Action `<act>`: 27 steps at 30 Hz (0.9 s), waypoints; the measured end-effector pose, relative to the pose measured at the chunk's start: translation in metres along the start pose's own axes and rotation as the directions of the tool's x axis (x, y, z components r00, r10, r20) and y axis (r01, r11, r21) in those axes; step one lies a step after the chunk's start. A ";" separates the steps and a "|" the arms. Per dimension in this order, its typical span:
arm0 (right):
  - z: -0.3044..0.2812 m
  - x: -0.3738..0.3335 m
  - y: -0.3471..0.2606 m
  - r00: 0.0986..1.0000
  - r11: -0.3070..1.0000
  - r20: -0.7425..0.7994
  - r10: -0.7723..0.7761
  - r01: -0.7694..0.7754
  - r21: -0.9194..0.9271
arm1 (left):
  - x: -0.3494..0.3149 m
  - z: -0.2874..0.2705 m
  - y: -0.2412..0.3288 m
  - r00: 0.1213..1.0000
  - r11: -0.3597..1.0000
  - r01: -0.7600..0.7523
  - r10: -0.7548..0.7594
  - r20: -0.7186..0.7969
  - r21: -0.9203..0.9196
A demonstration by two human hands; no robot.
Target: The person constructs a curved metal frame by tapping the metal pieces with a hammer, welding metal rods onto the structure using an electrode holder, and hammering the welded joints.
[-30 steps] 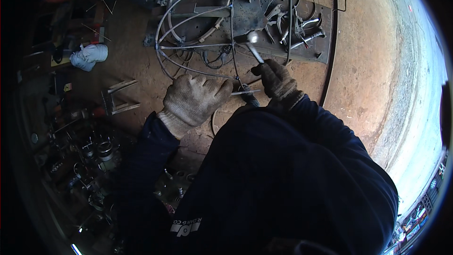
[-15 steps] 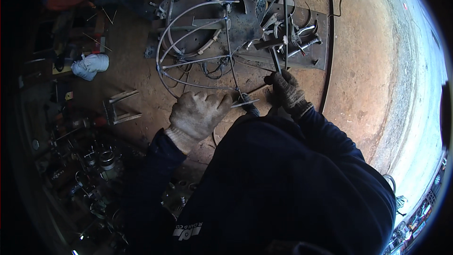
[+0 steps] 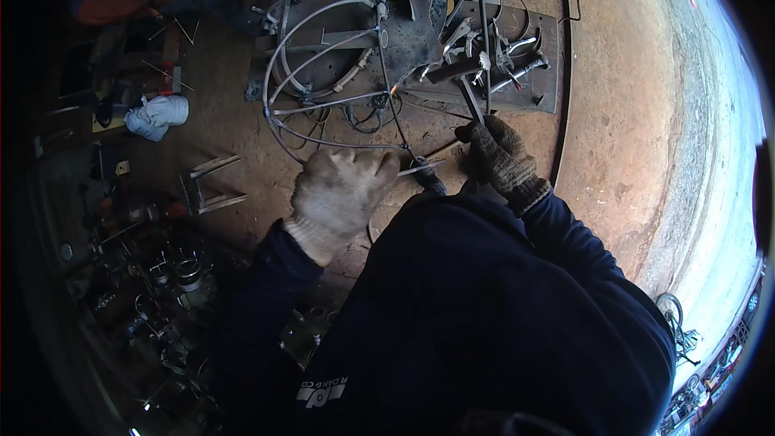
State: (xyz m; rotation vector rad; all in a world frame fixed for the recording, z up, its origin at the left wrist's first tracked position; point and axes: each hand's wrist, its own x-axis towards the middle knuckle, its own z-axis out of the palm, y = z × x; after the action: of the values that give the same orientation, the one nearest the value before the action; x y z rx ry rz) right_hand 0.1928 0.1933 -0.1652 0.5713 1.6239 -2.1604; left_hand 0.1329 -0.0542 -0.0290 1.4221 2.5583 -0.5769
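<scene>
My left hand (image 3: 335, 198), in a pale work glove, is closed around the near edge of a frame of bent metal rods (image 3: 347, 145). The frame has a curved outer rod with several cross bars and leans over the work area. In my right hand (image 3: 499, 153), also gloved, is the handle of a hammer (image 3: 471, 100). Its dark head points away from me, to the right of the frame and apart from it. A small orange glow shows at a joint on the frame's right-hand rod. My left fingertips are partly hidden.
Beyond the frame lies a dark steel plate (image 3: 420, 20), with clamps (image 3: 517, 42) and other metal tools to its right. A white cloth bundle (image 3: 157, 116) and a small metal bracket (image 3: 194, 191) are on the left. Machine parts (image 3: 190, 274) crowd the lower left.
The hammer head has shifted slightly left, and my right hand has turned a little. The rod frame has moved slightly left. An orange glow now shows at its right-hand joint.
</scene>
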 end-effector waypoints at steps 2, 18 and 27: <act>-0.005 0.002 0.005 0.999 1.000 -0.019 0.028 -0.029 -0.009 | -0.009 0.015 -0.010 0.975 1.000 0.004 -0.002 -0.224 0.008; -0.028 0.017 0.013 0.976 0.985 -0.159 -0.149 0.161 0.067 | -0.030 -0.052 -0.059 0.553 0.401 -0.003 -0.763 -0.335 -0.916; -0.035 0.016 0.016 0.985 0.993 -0.127 -0.118 0.118 -0.008 | -0.008 -0.012 -0.048 0.533 0.290 0.047 -0.817 -0.222 -0.956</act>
State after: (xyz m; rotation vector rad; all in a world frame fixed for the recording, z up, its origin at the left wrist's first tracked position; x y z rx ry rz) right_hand 0.1907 0.2218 -0.1960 0.6404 1.7663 -2.2483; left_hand 0.0974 -0.0779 -0.0031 0.3619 2.9145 1.5096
